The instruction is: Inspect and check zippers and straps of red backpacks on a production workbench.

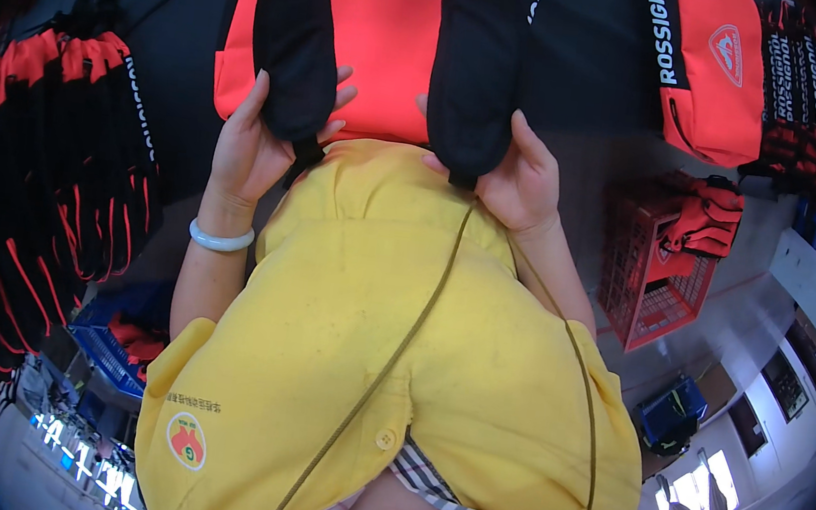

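Head cam: left hand (245, 141) has the left strap (296, 41) and right hand (517, 182) has the right strap (474, 71), both cradled near the lower end. Fingers look loosely spread behind the black padding, thumbs up along the outer edges, which I'd guess helps keep the straps flat. Can't tell how hard they press. Red bag (387, 41) is just beyond and between the hands, straps facing up, probably so both are easy to reach. Red crate (627, 250) sits well right of the right hand.

Clear gap between straps (475, 71), crate (620, 264) at right
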